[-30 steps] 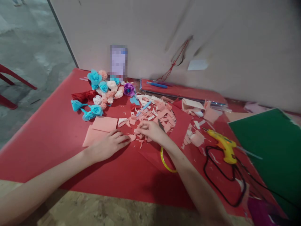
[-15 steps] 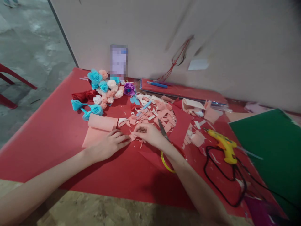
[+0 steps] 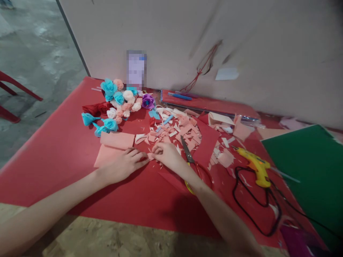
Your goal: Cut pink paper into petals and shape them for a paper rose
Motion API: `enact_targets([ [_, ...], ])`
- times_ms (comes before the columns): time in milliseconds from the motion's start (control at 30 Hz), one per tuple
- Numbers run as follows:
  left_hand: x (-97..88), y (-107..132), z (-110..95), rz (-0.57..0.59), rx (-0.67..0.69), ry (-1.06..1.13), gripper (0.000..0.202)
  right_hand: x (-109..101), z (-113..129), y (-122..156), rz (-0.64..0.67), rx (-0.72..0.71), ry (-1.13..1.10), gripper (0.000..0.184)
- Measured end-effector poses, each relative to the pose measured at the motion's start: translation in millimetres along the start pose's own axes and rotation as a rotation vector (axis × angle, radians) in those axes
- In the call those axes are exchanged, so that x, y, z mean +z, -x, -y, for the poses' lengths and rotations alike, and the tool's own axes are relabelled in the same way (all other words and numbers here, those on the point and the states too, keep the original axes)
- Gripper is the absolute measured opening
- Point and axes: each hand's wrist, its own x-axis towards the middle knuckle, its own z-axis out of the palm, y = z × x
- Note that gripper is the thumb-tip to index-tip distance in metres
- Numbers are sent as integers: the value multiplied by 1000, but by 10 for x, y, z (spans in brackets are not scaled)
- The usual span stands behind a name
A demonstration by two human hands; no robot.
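My left hand lies flat on the red table covering, fingers stretched out, its fingertips at the edge of a folded pink paper sheet. My right hand is curled, its fingers pinched on a small pink paper scrap at the near edge of a heap of pink paper scraps. The two hands almost meet. Scissors with red and yellow handles lie just right of my right wrist.
Paper roses in blue, pink, white, red and purple are piled at the back left. A yellow glue gun with a black cord lies to the right. A green sheet covers the far right. A wall stands behind.
My right hand has drawn back toward me and to the left, uncovering the scissors. The top fold of the pink sheet shifted a little. My left hand stayed put.
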Motion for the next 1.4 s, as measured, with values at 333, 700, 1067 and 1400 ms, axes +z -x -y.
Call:
enact_targets([
  [333, -5, 5, 1, -6, -6, -8, 36, 42, -23, -12, -63, -121, 155, 11],
  [700, 30, 10, -1, 9, -6, -12, 38, 122, -72, -41, -125, -134, 232, 14],
  [1067, 34, -5, 25, 21, 19, 30, 37, 86, 3, 6, -104, -97, 321, 15],
  [1400, -22, 3, 11, 35, 10, 64, 41, -60, -20, -17, -31, -61, 406, 18],
])
